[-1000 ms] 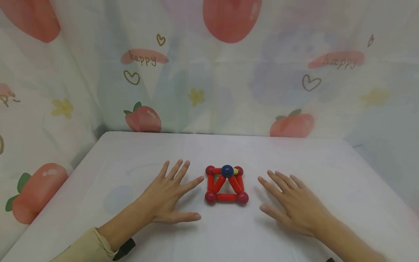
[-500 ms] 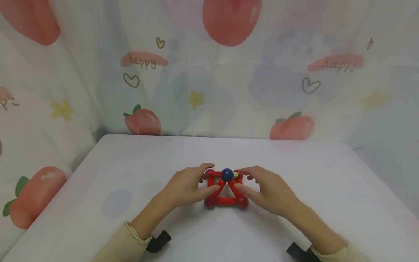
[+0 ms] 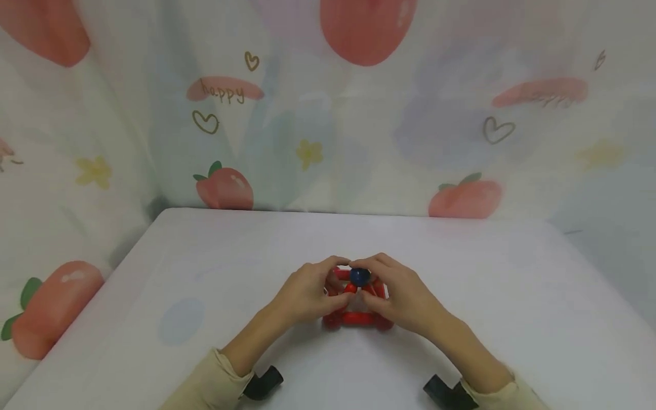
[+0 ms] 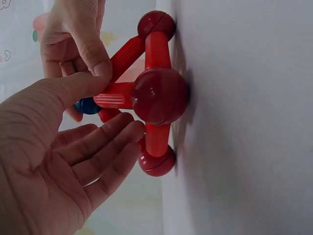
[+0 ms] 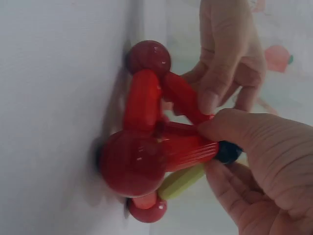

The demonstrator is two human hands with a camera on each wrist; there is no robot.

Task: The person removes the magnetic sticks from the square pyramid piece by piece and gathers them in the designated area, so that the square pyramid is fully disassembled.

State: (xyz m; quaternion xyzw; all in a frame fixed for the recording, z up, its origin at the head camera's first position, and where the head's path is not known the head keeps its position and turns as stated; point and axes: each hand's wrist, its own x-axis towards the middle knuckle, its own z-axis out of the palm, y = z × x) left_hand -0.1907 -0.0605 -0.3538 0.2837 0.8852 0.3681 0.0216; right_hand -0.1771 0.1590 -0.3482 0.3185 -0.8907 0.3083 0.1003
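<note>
I have the left hand [image 3: 307, 290] and right hand [image 3: 402, 290] pinching the frame [image 3: 359, 319] by its sloping rods [image 5: 191, 152] — fingers [image 4: 100, 136] on either side of the blue ball [image 3: 360, 277], likely for balance — while its lower balls [image 4: 160, 95] rest on the table [image 3: 328, 370] beneath the fingers.

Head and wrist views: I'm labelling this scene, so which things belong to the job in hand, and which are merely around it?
Part of the job:
- left hand and right hand, both at the frame
- the frame's red balls, red rods, blue ball and yellow-green rod

Merely around it:
- white table
- patterned cloth
- sleeves
- black wrist devices
</note>
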